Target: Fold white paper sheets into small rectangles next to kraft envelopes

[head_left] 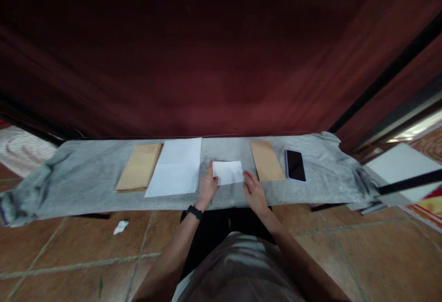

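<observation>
Item: small white paper (228, 173), mid-span on the grey cloth (226, 149). Left hand (208, 188), at its eight o'clock: grasping the edge, thumb lapped over. Right hand (255, 194), four o'clock: fingers at the edge; whether pinching or merely touching, cannot tell. Handling, as judged: light, pliant, easily creased; best held lightly by the nine and three o'clock edges. Adjacent: large white sheet (177, 173), nine o'clock; brown paper piece (268, 161), three o'clock; phone (296, 165), farther out at three.

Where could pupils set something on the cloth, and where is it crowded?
Grey cloth lies bare left of the brown paper stack and right of the phone. The middle is crowded: left hand and right hand at the small paper, between large white paper and brown sheet.
</observation>
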{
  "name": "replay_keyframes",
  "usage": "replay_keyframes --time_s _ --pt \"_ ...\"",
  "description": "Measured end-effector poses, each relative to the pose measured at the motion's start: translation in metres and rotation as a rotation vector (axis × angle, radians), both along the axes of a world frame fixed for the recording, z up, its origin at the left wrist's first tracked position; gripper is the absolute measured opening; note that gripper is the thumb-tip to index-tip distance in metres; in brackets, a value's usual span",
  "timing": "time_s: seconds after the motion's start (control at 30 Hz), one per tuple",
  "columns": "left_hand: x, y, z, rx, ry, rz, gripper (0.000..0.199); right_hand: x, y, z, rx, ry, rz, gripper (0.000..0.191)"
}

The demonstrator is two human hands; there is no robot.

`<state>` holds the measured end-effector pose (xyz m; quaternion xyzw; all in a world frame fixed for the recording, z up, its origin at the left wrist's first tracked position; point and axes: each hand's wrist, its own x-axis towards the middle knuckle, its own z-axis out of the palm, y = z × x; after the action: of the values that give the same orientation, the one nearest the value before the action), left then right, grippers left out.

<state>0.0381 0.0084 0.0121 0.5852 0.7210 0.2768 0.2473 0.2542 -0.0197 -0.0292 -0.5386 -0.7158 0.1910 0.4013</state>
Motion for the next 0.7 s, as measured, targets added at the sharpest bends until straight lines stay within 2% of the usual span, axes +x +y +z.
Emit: replay_keyframes --time_s 0.1,0.2,0.47,0.53,0.63,0.7 --pt "0.005 -0.001 0.003 0.001 0.087 -0.026 0.076 0.001 -0.006 0.002 0.058 -0.278 0.133 0.042" --pt "0.009 -0.002 0.001 0.062 0.164 -0.024 0.071 0.000 -0.011 0.001 0.084 -0.443 0.163 0.043" --pt "0.025 -0.016 0.001 0.109 0.542 -0.030 0.056 -0.001 -0.016 0.001 0.106 -0.530 0.127 0.045" --pt "0.038 -0.021 -0.003 0.122 0.596 -0.098 0.052 -0.001 -0.017 0.001 0.111 -0.534 0.123 0.045" --pt "0.060 -0.028 -0.013 0.145 0.572 -0.351 0.052 -0.001 -0.017 0.000 0.115 -0.551 0.127 0.044" --pt "0.069 -0.031 -0.019 0.153 0.549 -0.476 0.055 0.000 -0.018 -0.001 0.114 -0.566 0.133 0.046"
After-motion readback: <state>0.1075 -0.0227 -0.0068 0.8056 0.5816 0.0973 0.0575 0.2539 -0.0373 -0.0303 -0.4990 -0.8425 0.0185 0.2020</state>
